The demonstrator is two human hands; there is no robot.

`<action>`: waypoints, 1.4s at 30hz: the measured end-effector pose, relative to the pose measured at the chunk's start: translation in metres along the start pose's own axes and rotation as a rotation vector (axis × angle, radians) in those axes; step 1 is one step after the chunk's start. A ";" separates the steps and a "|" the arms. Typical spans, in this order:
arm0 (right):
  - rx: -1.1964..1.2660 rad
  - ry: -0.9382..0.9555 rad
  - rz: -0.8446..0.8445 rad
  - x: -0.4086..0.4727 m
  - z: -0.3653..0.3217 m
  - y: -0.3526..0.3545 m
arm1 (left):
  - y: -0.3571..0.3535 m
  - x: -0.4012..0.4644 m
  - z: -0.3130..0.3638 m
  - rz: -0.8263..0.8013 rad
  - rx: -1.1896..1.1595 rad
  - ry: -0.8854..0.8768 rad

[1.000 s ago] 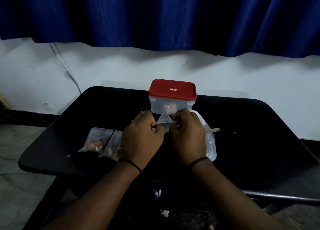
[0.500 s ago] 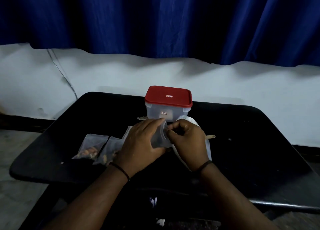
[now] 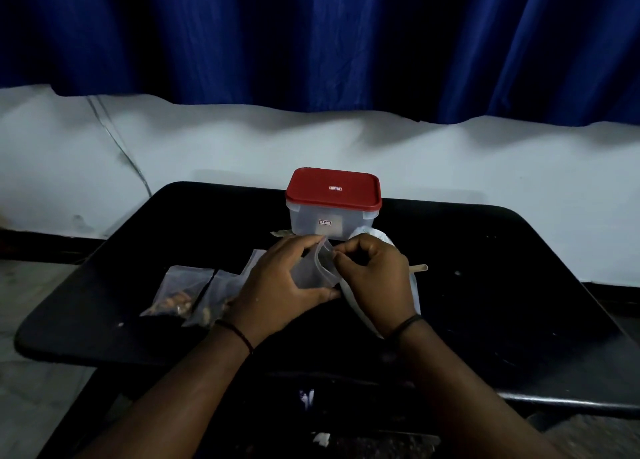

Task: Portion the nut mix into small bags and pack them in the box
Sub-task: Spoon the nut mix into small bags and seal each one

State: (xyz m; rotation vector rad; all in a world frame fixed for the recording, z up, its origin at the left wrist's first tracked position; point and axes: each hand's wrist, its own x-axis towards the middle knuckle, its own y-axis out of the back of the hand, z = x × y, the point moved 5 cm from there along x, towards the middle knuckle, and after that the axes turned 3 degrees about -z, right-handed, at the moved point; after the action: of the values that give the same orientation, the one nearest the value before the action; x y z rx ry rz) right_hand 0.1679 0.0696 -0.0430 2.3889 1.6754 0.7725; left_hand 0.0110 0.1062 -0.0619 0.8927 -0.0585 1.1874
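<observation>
Between the two hands, above the near middle of the bench (image 3: 519,285), a small clear bag (image 3: 313,271) is held with its mouth turned toward the right. The left hand (image 3: 280,285) cradles the bag from the side, fingers curled along its upper edge and thumb under its lower edge, a grip that appears meant to keep the thin film taut and steady. The right hand (image 3: 375,275) pinches the bag's rim between thumb and forefinger, the remaining fingers curled loosely; this pinch seems intended to part the two layers so that the mouth opens for filling. Whether the mouth is already open cannot be told, and the bag looks empty.

Directly beneath the right hand lies a larger pale bag (image 3: 414,285), probably the nut-mix supply, though its contents are hidden. A pale stick-like handle (image 3: 419,268), probably a scoop or spoon, projects from behind that hand, within easy reach for portioning.

To the left, two filled small bags (image 3: 194,294) lie flat on the bench, touching or slightly overlapping, with nuts visible at their near ends. They are apparently set aside as finished portions awaiting packing.

Beyond the hands stands the box (image 3: 332,221), translucent, with its red lid (image 3: 333,188) seated on top. Since the lid is on and the box appears empty, packing has evidently not begun. Judged from this layout, the current step is opening a third bag.
</observation>
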 end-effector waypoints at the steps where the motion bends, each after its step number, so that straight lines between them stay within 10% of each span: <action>1: 0.012 -0.002 -0.014 0.000 0.000 0.000 | 0.001 0.000 0.000 0.007 -0.006 0.003; 10: -0.472 -0.053 0.197 0.015 0.030 0.046 | 0.001 -0.001 -0.014 0.026 0.012 0.065; 17: -0.590 -0.373 0.042 0.014 0.068 0.069 | -0.008 0.003 -0.010 -0.019 0.045 0.050; 33: -0.312 -0.107 0.329 0.017 0.051 0.085 | -0.052 0.014 0.011 -0.275 -0.031 0.086; 42: -0.502 0.103 0.092 0.023 0.055 0.044 | -0.063 0.018 -0.004 -0.308 -0.187 0.255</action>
State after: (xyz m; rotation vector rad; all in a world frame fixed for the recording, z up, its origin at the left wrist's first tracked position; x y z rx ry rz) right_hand 0.2367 0.0837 -0.0656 2.1073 1.2181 1.1841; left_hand 0.0688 0.1174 -0.0916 0.5582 0.1668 0.9798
